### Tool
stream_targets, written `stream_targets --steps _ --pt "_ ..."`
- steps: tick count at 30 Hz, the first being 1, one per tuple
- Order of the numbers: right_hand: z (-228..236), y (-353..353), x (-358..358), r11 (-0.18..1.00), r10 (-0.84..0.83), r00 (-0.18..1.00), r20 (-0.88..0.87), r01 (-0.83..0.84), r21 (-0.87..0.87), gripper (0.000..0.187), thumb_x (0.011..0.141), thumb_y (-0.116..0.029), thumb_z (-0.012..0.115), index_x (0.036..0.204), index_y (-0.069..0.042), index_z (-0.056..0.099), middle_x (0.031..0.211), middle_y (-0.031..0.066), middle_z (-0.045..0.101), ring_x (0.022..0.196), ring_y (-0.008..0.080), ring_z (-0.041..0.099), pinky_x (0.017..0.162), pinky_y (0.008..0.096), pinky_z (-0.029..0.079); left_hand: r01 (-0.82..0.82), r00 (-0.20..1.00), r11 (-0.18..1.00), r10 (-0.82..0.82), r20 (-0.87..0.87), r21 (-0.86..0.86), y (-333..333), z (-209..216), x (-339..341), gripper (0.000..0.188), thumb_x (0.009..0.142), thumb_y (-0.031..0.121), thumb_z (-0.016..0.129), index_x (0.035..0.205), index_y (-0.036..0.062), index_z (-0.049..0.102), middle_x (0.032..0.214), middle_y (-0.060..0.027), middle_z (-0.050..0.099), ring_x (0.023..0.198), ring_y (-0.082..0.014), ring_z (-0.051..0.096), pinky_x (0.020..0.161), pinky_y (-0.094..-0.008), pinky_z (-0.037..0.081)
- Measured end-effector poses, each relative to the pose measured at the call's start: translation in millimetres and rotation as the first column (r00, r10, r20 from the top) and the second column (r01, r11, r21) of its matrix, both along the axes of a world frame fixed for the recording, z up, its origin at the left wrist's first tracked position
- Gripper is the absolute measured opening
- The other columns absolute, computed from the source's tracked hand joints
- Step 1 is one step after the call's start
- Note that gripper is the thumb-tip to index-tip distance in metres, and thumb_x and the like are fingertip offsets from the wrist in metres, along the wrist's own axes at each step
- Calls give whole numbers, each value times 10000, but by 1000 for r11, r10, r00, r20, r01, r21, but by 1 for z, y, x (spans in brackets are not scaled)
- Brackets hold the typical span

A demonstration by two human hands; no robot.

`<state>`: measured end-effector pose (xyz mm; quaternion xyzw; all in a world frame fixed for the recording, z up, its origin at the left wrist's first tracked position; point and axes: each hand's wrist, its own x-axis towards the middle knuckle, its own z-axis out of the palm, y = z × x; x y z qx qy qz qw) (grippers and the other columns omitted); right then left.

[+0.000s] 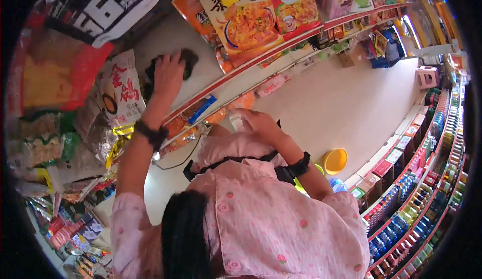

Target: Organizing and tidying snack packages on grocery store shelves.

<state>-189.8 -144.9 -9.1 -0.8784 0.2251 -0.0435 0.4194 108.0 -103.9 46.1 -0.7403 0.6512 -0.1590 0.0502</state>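
Note:
My left hand point(169, 73) presses a dark, crumpled cloth point(189, 62) against the pale shelf board point(203, 71). Its fingers are bent over the cloth, which bunches out on both sides. Close by on the left stands a white snack bag point(119, 86) with red print. To the right of the cloth, food packets with pictures of cooked dishes point(246, 20) lie along the shelf. My right hand point(260, 127) is held low in front of my body, its fingers curled by a whitish thing point(237, 123) that I cannot make out.
A red shelf edge point(241, 73) runs between my hands. More bags, including a large red and yellow one point(65, 73), crowd the left. On the floor stand a yellow basin point(335, 160) and, farther off, a pink stool point(427, 77). Bottle-filled shelves point(401, 219) curve along the right.

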Motion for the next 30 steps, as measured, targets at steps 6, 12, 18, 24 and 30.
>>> stream_targets --steps 6,12,18,24,30 --pt "1 -3 9 1000 3 994 114 -5 12 436 789 -70 502 1209 -162 432 875 153 584 711 334 571 619 413 463 -33 993 990 48 -105 140 24 -5 -28 183 758 126 506 877 46 619 1152 -94 507 1044 -281 458 846 -428 398" --pt "2 -4 11 998 53 997 49 -55 44 466 784 -66 481 1240 -59 390 926 217 573 792 382 556 688 448 453 -136 988 971 147 -43 195 -2 0 0 239 785 122 498 985 89 623 1229 -125 462 1107 -332 434 877 -467 409" --pt "11 -10 10 996 -11 999 -32 13 87 480 777 -65 482 1246 -78 384 898 216 577 793 372 561 683 452 453 -24 986 978 57 -159 207 35 -9 -30 200 729 95 542 906 39 614 1202 -108 477 1049 -296 470 792 -431 455" --pt "7 -3 12 999 40 998 38 -41 30 449 778 -49 476 1220 -68 398 879 212 578 769 374 564 679 451 454 -228 973 973 227 34 33 -19 -19 26 189 734 145 536 869 55 633 1137 -89 497 999 -287 470 745 -406 444" --pt "-3 4 2 993 -111 989 93 108 38 421 786 -61 470 1205 -61 421 847 200 579 745 361 569 670 443 463 -337 941 939 339 8 -69 -20 -36 24 176 753 121 514 858 37 628 1081 -146 528 958 -301 502 784 -408 434"
